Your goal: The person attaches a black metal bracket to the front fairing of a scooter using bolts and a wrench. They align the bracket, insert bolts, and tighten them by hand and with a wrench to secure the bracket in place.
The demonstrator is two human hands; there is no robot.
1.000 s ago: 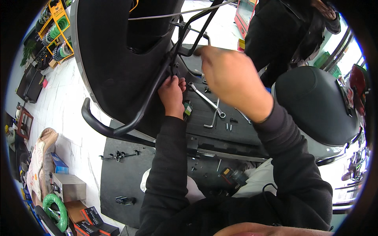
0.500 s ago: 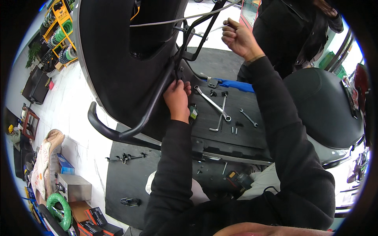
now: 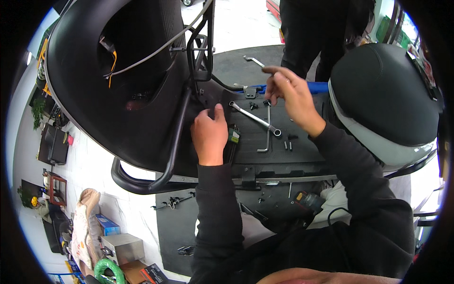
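Well, the left hand (image 3: 209,137) is upright, fingers curled and thumb raised, beside one black tubular frame (image 3: 176,139); whether it grips anything I can't tell. The right hand (image 3: 294,100) pinches one slim silver tool (image 3: 255,61), pointing beyond its fingertips. Between the hands lie one long wrench (image 3: 253,117) and one L-shaped rod (image 3: 268,135); two short pins (image 3: 285,146) sit nearer the body than the right hand. Marking on the green-and-black object (image 3: 234,135) beside the left hand is too small to read.

Left thumb (image 3: 219,112) straight, right fingers (image 3: 283,82) curled
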